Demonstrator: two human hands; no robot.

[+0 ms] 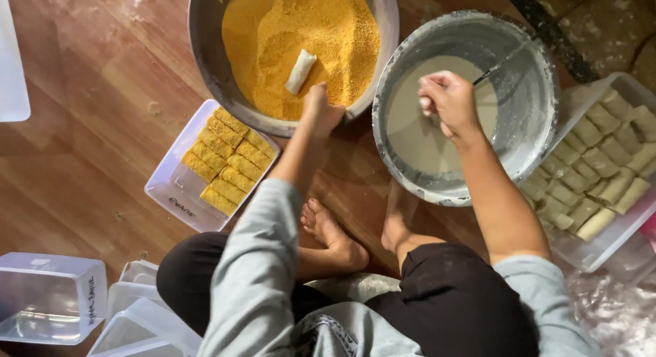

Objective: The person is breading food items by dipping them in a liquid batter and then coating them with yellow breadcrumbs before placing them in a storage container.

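Left hand [322,111] rests on rim of breadcrumb bowl [205,49]; one pale uncoated roll [301,71] lies on orange crumbs. Right hand [447,101] over batter bowl [533,63], fingers pinched, wet with batter. Crumbed rolls [225,159] in rows on white tray [174,193]. Plain rolls [601,159] in clear container [615,244] at right.

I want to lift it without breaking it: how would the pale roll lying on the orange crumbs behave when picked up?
The pale roll looks wet with batter, so probably slippery. It seems soft and thin-skinned, so it may sag or tear if pinched. Being cylindrical on the loose crumbs, it would likely roll when nudged by the left hand.
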